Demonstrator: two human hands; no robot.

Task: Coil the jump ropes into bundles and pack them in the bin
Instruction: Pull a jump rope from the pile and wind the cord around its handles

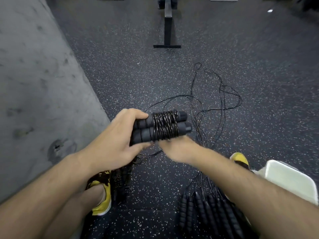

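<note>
In the middle of the frame, the left hand grips one end of a jump rope bundle: two black foam handles side by side, with dark cord wound tightly round their middle. The fingers curl over the top of the handles and the thumb lies beneath. The bundle is held in the air, pointing toward the right of the frame. Just under its wound part is the right hand, blurred; I cannot tell whether it holds the cord or is open.

Behind the bundle, right of centre, loose cords sprawl in tangled loops over the speckled floor. They run down to a row of black handles lying together at the lower right. At the right edge, beside those handles, a corner of the white bin shows; its inside is out of view.

A yellow shoe sits at lower left and another near the bin. A grey concrete wall fills the left side, and a black metal stand is at top centre.
</note>
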